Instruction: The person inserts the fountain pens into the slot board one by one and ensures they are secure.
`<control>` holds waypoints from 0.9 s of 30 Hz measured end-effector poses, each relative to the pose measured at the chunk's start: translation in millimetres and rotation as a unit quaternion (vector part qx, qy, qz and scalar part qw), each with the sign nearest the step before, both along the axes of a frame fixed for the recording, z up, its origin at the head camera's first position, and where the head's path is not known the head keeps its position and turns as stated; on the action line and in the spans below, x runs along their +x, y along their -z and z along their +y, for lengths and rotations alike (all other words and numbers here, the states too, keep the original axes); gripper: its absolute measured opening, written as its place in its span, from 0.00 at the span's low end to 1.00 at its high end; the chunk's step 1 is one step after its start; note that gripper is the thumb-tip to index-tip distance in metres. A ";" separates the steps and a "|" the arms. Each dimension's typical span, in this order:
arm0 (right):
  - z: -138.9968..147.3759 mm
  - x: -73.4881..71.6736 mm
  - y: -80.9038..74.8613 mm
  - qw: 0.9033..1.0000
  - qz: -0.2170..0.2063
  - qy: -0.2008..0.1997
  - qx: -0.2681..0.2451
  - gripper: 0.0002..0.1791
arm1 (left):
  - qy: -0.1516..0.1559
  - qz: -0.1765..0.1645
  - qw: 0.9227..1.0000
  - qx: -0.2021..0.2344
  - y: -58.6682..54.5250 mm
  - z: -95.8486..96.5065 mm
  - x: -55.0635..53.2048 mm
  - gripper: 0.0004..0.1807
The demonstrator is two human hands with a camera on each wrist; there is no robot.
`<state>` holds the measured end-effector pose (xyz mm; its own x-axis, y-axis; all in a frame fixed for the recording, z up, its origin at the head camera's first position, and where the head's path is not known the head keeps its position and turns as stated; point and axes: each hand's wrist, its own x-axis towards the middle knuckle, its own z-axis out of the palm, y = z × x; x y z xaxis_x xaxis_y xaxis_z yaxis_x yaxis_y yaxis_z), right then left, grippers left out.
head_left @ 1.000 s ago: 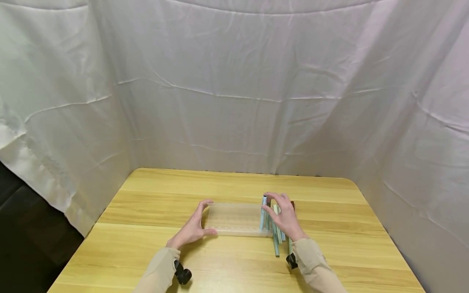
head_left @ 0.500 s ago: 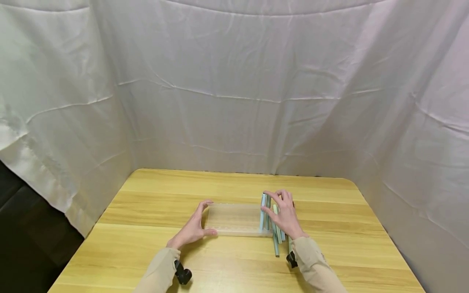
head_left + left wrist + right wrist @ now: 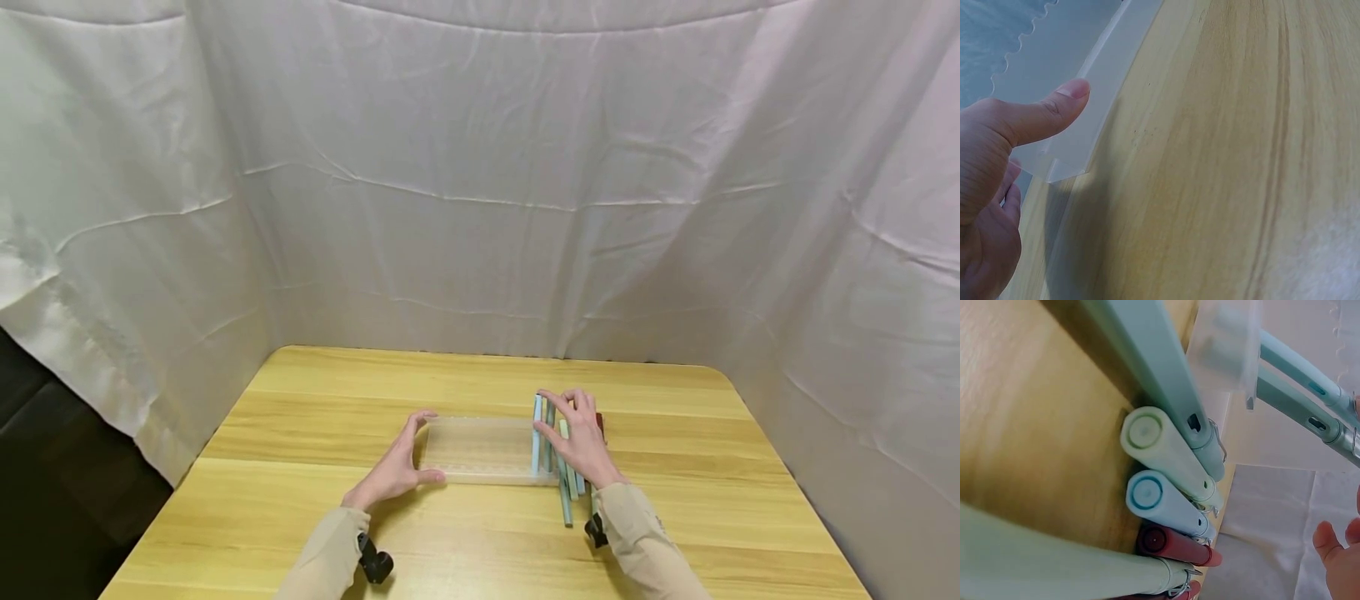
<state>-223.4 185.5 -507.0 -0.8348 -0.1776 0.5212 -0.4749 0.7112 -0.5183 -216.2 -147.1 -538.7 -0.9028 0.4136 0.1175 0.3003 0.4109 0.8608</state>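
A frosted clear plastic pen rack [image 3: 480, 450] with scalloped edges lies on the table. My left hand [image 3: 393, 471] grips its left end; in the left wrist view the thumb lies over the front lip of the rack [image 3: 1082, 144]. At the right end, my right hand [image 3: 587, 446] pinches the upper part of a light blue pen [image 3: 536, 437], whose lower end is in the rack. Beside it, a grey-green pen [image 3: 1291, 397] also has one end in the rack. Only some fingers of the right hand [image 3: 1342, 562] show in the right wrist view.
Right of the rack, several pens lie side by side on the table: a teal pen [image 3: 1154, 369], a pale green pen [image 3: 1169, 453], a light blue one and a dark red pen [image 3: 1179, 544]. A larger-looking pale green pen [image 3: 1072, 565] is nearest that camera. Grey curtains surround the table.
The top of the light blue pen has shifted slightly left and away, with my right fingers following it. My left hand and the rack have stayed in place.
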 end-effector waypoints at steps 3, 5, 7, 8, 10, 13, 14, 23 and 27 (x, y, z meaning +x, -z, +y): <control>-0.6 0.2 -0.3 1.000 0.001 -0.002 0.002 0.29 | 0.002 0.001 1.000 0.002 -0.4 -0.2 0.5 0.55; -0.8 0.3 -0.6 1.000 0.002 -0.003 0.001 0.29 | 0.002 0.002 1.000 0.003 -0.3 -0.4 0.5 0.55; -0.5 0.3 -0.7 1.000 0.002 -0.004 0.000 0.29 | 0.003 0.003 1.000 0.002 0.2 -0.4 0.1 0.55; -0.4 0.3 -0.7 1.000 0.001 -0.005 -0.001 0.29 | 0.003 0.004 1.000 0.001 0.4 -0.5 -0.1 0.55; 0.0 0.3 -0.7 1.000 0.000 -0.006 -0.002 0.29 | 0.004 0.005 1.000 0.000 0.8 -0.7 -0.4 0.55; 0.2 0.4 -1.0 1.000 -0.004 -0.010 -0.007 0.29 | 0.005 0.007 1.000 -0.001 1.3 -0.6 -0.8 0.56; 0.3 0.4 -1.1 1.000 -0.007 -0.010 -0.008 0.29 | 0.004 0.006 1.000 0.000 1.4 -0.6 -0.8 0.56; 1.0 0.1 -0.9 1.000 -0.021 -0.014 -0.018 0.30 | 0.003 0.012 1.000 0.002 2.2 -0.4 -1.2 0.55; 1.2 0.9 -0.4 0.999 -0.022 -0.016 -0.021 0.30 | 0.004 0.014 1.000 0.003 2.7 -0.3 -1.3 0.55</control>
